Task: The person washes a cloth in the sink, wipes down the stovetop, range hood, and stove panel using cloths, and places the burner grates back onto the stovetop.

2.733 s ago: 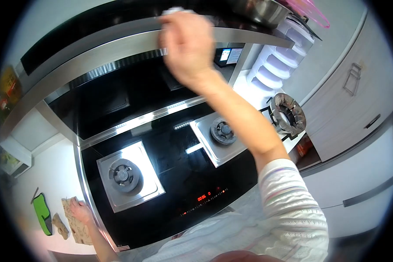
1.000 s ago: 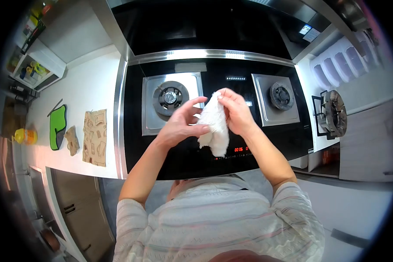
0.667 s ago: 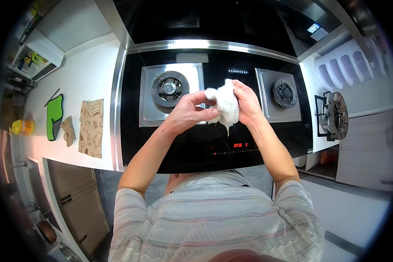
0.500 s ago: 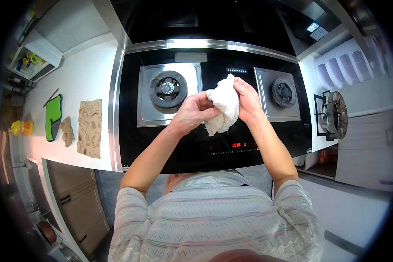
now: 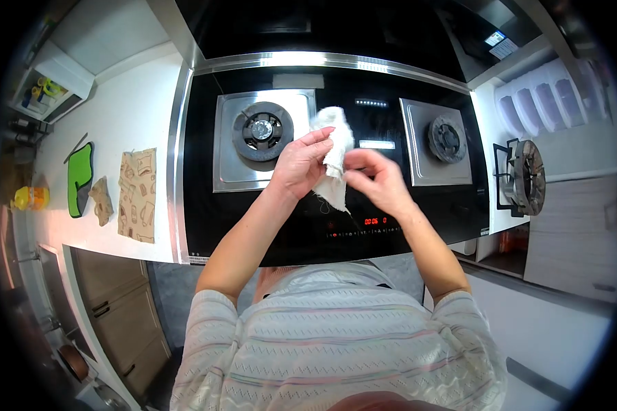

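Note:
A white cloth (image 5: 334,140), creased and frayed at its lower edge, hangs in front of me above the black glass cooktop (image 5: 288,233). My left hand (image 5: 303,164) is closed on the cloth from its left side. Just right of the cloth is my right hand (image 5: 379,179), slightly blurred, its fingers curled and its thumb and forefinger close to the cloth's edge; whether they pinch it cannot be made out. Behind my left hand lies the left burner (image 5: 262,131) on its steel plate, and the right burner (image 5: 448,140) sits beyond my right hand.
On the left counter (image 5: 106,137) lie a patterned brown cloth (image 5: 137,195), a crumpled brown piece (image 5: 101,201), a green and grey item (image 5: 80,179) and a yellow bottle (image 5: 31,198). At the right stand a pan support (image 5: 528,179) and a white tiered rack (image 5: 538,106).
The cloth has shifted slightly left and hangs folded lengthwise. My right hand has moved down from its upper corner. Earlier, my left hand lay on the brown cloth and my right was raised at the hood.

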### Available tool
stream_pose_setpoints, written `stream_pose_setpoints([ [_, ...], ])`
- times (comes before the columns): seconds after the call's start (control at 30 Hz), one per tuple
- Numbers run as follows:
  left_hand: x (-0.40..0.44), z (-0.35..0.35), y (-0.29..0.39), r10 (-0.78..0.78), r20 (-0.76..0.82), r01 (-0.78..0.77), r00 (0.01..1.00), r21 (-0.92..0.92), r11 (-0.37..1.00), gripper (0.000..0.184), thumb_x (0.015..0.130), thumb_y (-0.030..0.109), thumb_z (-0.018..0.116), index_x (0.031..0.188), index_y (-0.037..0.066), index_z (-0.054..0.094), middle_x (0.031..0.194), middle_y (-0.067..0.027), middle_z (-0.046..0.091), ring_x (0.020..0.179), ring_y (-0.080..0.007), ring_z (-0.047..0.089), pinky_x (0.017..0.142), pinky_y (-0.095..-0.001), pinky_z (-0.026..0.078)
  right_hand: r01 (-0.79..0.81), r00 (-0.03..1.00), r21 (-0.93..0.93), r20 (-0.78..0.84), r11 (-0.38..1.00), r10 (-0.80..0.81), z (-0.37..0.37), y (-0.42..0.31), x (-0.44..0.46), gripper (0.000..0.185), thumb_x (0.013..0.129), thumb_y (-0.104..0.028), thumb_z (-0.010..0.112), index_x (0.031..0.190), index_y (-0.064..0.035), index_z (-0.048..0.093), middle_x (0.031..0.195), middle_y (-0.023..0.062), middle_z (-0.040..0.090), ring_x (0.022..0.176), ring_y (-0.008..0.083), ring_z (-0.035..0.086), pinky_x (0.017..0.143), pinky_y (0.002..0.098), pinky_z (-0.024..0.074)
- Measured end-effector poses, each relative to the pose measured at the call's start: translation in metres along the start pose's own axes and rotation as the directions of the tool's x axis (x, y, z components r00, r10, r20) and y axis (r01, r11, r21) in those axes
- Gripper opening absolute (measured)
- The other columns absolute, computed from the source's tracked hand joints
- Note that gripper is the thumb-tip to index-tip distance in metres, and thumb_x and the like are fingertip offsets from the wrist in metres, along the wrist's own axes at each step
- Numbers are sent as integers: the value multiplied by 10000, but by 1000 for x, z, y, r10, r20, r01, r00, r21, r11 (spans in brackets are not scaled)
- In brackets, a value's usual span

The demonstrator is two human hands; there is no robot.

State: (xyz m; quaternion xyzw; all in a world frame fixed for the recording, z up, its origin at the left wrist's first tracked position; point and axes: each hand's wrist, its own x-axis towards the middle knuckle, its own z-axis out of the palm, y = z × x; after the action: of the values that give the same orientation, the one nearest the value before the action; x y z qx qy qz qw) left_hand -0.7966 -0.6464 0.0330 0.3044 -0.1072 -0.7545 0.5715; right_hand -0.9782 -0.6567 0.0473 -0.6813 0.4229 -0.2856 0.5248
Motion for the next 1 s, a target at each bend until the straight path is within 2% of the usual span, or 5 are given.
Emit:
stream_pose_setpoints([
  [0.57,7,-11,0,174,143,-224,974,694,684,477,695,-117,507,1156,4,541,973,-47,609,834,-95,588,769,-239,476,-134,986,739,33,660,163,-23,19,13,217,924,-152,493,1055,0,576,969,51,633,867,124,609,788,272,491],
  [0.67,4,-9,24,279,164,-189,946,980,68,563,625,32,571,1185,60,532,1099,-116,586,1044,-248,558,929,-336,417,-176,972,836,63,520,228,-33,5,14,257,934,-125,438,1132,14,526,1056,91,609,937,174,609,830,311,494],
  [0.77,9,2,21,284,509,-522,813,852,-32,576,616,73,592,1187,58,521,1153,-131,542,1153,-287,470,988,-377,359,-205,979,842,168,499,117,-31,17,19,269,934,-113,420,1149,20,512,1076,103,601,957,192,605,849,314,487],
  [0.9,21,20,17,-89,385,-340,918,884,320,326,641,129,650,943,11,628,921,-96,603,887,-196,563,817,-306,436,-352,935,822,331,447,129,-30,6,11,296,947,-187,437,1160,9,497,1035,78,599,939,176,598,843,304,482],
  [1.0,26,24,20,-156,226,-155,961,916,370,194,640,124,677,788,8,630,670,-10,571,642,-102,532,603,-251,437,-391,907,550,369,738,205,-44,9,0,364,888,-222,569,1167,1,500,1041,53,598,932,139,584,849,281,463],
])
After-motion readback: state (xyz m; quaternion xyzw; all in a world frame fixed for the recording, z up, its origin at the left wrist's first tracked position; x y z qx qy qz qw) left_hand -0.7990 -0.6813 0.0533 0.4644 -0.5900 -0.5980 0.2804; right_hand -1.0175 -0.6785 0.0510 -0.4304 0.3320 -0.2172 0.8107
